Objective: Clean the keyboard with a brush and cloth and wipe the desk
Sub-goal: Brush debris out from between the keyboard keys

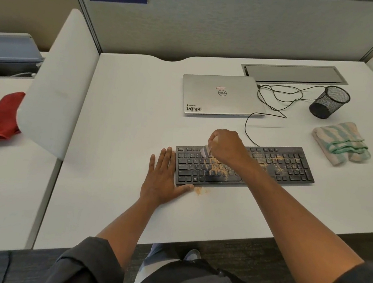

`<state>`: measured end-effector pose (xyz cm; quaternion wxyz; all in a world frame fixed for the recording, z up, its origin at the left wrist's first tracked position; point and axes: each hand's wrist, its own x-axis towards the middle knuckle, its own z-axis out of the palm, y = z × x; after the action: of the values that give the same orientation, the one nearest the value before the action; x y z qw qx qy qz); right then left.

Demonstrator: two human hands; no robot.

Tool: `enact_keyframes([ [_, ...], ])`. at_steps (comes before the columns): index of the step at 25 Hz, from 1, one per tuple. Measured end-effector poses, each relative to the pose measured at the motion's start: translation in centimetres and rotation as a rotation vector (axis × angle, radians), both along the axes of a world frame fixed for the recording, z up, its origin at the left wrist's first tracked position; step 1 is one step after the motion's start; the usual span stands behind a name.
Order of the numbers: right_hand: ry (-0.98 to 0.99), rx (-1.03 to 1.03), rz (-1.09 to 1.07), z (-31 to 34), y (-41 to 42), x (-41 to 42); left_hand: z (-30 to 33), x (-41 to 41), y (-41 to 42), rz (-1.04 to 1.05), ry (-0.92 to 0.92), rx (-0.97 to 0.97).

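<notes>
Head view shows your right hand point(225, 145) clenched around a small brush point(204, 151), its pale bristles touching the upper-left keys of the black keyboard point(292, 167), which lies on the white desk point(126, 117) dusted with tan crumbs point(219, 166). Your left hand point(162, 180) lies flat, fingers straight, against the keyboard's left end. A few crumbs point(199, 190) sit just beside your thumb. A striped folded cloth point(340, 142) rests to the keyboard's right, behind it a closed Dell laptop point(221, 95).

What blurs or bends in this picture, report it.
Head view: the brush under the right hand is motion-blurred; the keyboard and laptop stay sharp; wide-angle distortion bows the desk edges; lighting is even, shadows soft.
</notes>
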<state>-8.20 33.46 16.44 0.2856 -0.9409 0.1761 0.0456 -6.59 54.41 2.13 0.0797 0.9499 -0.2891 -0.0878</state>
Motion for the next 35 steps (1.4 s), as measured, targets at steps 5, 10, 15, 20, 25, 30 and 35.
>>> enact_keyframes([
  [5, 0.054, -0.016, -0.01, 0.2, -0.3, 0.1, -0.1, 0.0, 0.1, -0.004, 0.004, 0.005],
  [10, 0.017, 0.027, -0.032, -0.2, 0.4, 0.2, -0.1, 0.0, 0.0, -0.006, 0.001, 0.011],
  [15, 0.048, 0.006, -0.03, 0.2, 0.2, 0.6, -0.2, 0.1, 0.0, -0.001, 0.009, -0.009],
  [20, 0.107, 0.01, -0.024, -0.1, 0.4, 0.7, -0.1, 0.0, 0.0, -0.001, 0.006, -0.004],
  [25, 0.091, 0.051, -0.058, 0.1, -0.1, 1.8, -0.2, 0.0, -0.1, -0.001, 0.001, -0.006],
  [30, 0.067, 0.007, -0.091, -0.6, 0.3, 2.2, -0.2, 0.1, 0.0, -0.001, 0.004, -0.01],
  [35, 0.055, 0.007, -0.173, -0.2, -0.9, 3.2, -0.3, 0.2, 0.1, 0.003, 0.006, -0.015],
])
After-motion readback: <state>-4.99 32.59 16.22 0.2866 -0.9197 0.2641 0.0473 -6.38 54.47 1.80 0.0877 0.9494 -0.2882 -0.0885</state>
